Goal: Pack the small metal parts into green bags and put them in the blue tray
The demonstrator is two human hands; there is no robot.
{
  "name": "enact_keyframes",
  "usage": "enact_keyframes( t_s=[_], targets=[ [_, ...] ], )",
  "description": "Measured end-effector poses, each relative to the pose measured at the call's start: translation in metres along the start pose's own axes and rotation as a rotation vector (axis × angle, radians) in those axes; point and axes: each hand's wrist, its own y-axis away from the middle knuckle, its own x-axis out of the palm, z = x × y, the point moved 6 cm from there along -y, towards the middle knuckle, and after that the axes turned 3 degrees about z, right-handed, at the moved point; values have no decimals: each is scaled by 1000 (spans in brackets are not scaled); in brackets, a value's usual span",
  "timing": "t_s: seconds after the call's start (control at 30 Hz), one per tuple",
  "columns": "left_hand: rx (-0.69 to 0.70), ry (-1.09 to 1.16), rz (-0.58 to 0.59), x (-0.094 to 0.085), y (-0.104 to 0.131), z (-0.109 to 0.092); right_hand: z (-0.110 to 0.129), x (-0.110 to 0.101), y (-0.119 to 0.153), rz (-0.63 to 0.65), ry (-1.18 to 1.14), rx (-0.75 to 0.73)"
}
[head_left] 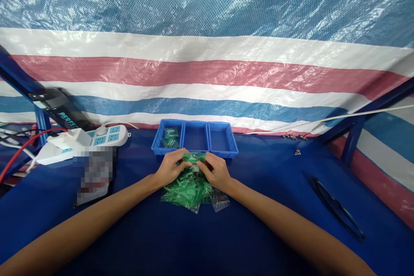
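Note:
Between my two hands a small green plastic bag (194, 157) is stretched level, just in front of the blue bins. My left hand (171, 167) pinches its left end, thumb toward me. On the other end, my right hand (217, 171) grips it the same way. What the bag contains is too small to make out. Right below lies a pile of green and clear plastic bags (186, 194) on the blue table. At the pile's right edge is a clear bag with a dark piece in it (220, 200).
Three joined blue bins (195, 137) stand behind my hands; the left one holds several small green packets (171, 137). A power strip (111, 137), a black bottle (64, 108) and a blurred tablet-like device (96, 177) are at left. Black glasses (338, 208) and small metal pieces (297, 152) lie right.

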Motion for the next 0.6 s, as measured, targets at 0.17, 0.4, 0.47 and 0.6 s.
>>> enact_keyframes(
  t_s=[0.17,0.4,0.47,0.6],
  targets=[
    [-23,-29,-59,-2,1,1,-2,-1,-1,-15,-25,21],
    [-8,-85,-92,-3,1,1,-2,-3,-2,-48,-17,19],
    [-11,-100,-96,-4,1,1,-2,-3,-2,-52,-15,23],
    [-11,-111,-95,-4,1,1,-2,-3,-2,-56,-7,31]
  ],
)
